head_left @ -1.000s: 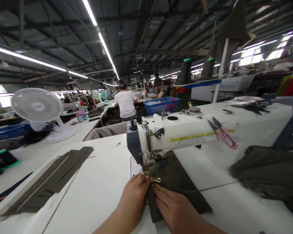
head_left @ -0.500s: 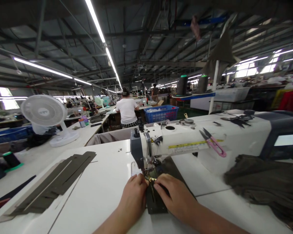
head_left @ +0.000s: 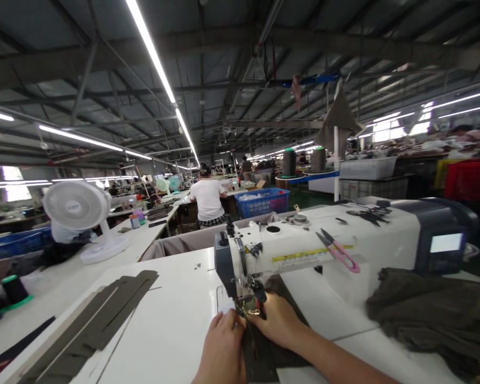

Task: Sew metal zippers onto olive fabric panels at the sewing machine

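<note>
A white sewing machine (head_left: 300,248) stands on the white table (head_left: 172,320) in front of me. Dark olive fabric (head_left: 264,354) lies under its presser foot (head_left: 250,308). My left hand (head_left: 224,346) rests flat on the fabric just left of the foot, fingers together and pressing down. My right hand (head_left: 278,320) lies on the fabric right beside the foot, its fingertips touching the foot area. Neither hand grips anything that I can make out.
Olive fabric strips (head_left: 92,325) lie at the left. A dark fabric heap (head_left: 432,314) sits at the right. Pink thread snips (head_left: 342,250) rest on the machine arm. A white fan (head_left: 80,210) stands on the neighbouring table. A person in white (head_left: 208,200) sits ahead.
Both hands have slid forward with the fabric towards the presser foot. My right hand now sits closer under the machine head. The camera has tilted upward.
</note>
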A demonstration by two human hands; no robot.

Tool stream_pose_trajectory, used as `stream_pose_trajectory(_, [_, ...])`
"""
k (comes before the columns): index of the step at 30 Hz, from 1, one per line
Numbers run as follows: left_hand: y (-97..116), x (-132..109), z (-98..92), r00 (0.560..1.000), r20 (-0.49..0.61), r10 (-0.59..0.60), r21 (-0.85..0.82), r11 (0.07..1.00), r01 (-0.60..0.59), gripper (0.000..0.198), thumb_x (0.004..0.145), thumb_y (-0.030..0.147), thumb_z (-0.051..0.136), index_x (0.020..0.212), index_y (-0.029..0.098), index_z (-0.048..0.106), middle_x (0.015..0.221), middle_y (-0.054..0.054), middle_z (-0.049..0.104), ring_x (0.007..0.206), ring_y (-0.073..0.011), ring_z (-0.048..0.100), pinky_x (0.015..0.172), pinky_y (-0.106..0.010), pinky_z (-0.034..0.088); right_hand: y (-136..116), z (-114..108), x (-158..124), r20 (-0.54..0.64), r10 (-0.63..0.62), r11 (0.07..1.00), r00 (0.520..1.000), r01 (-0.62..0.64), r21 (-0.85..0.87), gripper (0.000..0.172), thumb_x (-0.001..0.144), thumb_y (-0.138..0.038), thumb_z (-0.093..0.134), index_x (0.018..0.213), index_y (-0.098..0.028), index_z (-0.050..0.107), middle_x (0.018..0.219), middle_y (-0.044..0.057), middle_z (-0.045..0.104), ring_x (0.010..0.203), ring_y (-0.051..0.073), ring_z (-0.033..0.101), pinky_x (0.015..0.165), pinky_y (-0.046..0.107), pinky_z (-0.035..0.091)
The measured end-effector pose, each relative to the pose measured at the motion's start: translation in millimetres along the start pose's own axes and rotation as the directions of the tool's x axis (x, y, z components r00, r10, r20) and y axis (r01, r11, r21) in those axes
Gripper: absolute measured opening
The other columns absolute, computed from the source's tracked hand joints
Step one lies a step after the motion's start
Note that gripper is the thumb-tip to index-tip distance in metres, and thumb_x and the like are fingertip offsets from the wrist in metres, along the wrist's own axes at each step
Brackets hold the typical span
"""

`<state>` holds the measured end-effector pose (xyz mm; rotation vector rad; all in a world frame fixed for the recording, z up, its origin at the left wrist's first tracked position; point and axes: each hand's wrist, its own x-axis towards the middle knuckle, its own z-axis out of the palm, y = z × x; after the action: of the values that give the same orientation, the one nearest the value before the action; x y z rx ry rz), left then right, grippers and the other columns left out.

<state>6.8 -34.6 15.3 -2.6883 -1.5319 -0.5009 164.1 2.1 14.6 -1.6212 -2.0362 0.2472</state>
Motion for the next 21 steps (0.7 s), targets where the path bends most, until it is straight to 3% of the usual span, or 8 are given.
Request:
stream_pose_trajectory(10, [7.3,-2.2,-8.9,1.0,-0.002,-0.019,-0.009,1.0,0.018,0.031,0.063,0.011,0.05,0.093,0.016,0.058,0.096,-0.01,0.054,0.091,-0.0236,0.051,0.091,-0.04,0.037,-15.0,2.5,0.0,-0.065,0.091,0.991,0.994,-0.097,-0.089,0.016,0.075,-0.025,0.052,0.079,-0.015,0.064,0.082,0.011,0.067,0.084,0.028,0.061,0.073,0.036,0.043])
stream_pose_trajectory(15, [12.8,-2.2,-15.2,1.0,-0.007,-0.013,-0.005,1.0,0.013,0.025,0.067,0.012,0.049,0.091,0.016,0.058,0.093,-0.009,0.054,0.089,-0.0226,0.051,0.09,-0.039,0.038,-22.9,6.1,7.9,-0.08,0.107,0.985,0.991,-0.117,-0.129,0.024,0.081,-0.02,0.043,0.077,-0.012,0.066,0.077,0.015,0.067,0.076,0.027,0.063,0.067,0.034,0.045])
stream_pose_trajectory(19, [11.8,-3.7,-13.4,1.0,-0.027,0.006,-0.019,1.0,-0.006,0.023,0.07,0.011,0.047,0.09,0.016,0.058,0.09,-0.008,0.054,0.086,-0.0212,0.052,0.087,-0.039,0.04,-20.1,-1.9,-2.8,-0.047,0.016,0.991,0.999,-0.022,-0.133,0.028,0.085,-0.019,0.039,0.086,-0.01,0.065,0.085,0.016,0.066,0.082,0.025,0.062,0.072,0.035,0.045])
stream_pose_trajectory(21, [10.5,-6.3,-9.9,0.998,-0.055,0.014,-0.054,0.998,-0.017,0.027,0.07,0.008,0.046,0.093,0.015,0.059,0.092,-0.009,0.055,0.087,-0.0212,0.052,0.085,-0.037,0.043,-14.7,-9.7,-20.2,-0.005,-0.144,0.985,0.989,0.143,-0.097,0.024,0.083,-0.02,0.044,0.096,-0.014,0.064,0.101,0.012,0.063,0.096,0.023,0.057,0.083,0.034,0.043])
